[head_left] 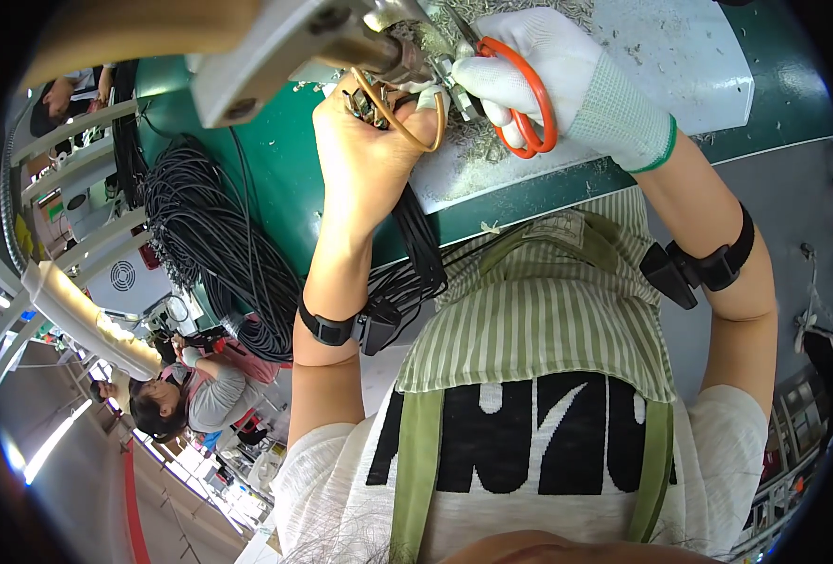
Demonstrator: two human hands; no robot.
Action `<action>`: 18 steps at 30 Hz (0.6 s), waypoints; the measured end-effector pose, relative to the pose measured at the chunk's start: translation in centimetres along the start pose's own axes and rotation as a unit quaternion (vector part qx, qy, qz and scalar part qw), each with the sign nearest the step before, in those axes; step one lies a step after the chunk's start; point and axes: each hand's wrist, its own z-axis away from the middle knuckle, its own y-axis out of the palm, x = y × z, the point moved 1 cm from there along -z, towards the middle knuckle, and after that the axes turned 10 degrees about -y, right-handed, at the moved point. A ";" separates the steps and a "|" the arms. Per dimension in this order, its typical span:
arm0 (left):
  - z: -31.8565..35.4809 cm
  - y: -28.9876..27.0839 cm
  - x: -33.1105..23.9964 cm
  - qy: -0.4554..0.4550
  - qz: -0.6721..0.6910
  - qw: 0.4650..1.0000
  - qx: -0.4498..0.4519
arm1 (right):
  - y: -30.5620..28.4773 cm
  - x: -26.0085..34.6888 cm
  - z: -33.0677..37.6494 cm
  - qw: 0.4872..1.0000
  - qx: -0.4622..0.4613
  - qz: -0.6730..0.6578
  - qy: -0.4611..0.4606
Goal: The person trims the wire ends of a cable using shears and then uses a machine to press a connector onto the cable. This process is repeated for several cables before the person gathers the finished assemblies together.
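Observation:
My left hand [369,141], bare with a white cover on the thumb tip, is closed around a bundle of black cables [418,244]. Small metal ends [368,108] stick up from the grip, and the cables hang down over the table's near edge. My right hand [534,75], in a white knit glove with a green cuff, has red-handled scissors [546,99] hooked on it. Its thumb and fingers meet a small metal piece [461,94] beside my left thumb. A tan curved loop [441,122] passes in front of my left hand; what it belongs to is unclear.
A grey metal machine arm [275,56] reaches over the work from the upper left. Metal scraps [492,146] litter a white sheet [684,66] on the green table [275,160]. Coiled black cables [205,226] lie left. A co-worker [196,395] sits farther left.

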 end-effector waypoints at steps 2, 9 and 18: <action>0.1 0.1 -0.2 -0.007 0.003 1.000 0.002 | -0.2 -0.3 0.0 1.000 -0.001 0.001 0.007; 0.2 0.4 -0.5 -0.009 0.008 1.000 -0.014 | -0.2 -1.6 0.1 0.996 -0.012 0.057 -0.070; 0.0 -0.4 -0.5 -0.051 -0.032 0.998 0.033 | -0.1 -1.9 -0.1 0.994 -0.018 0.071 -0.086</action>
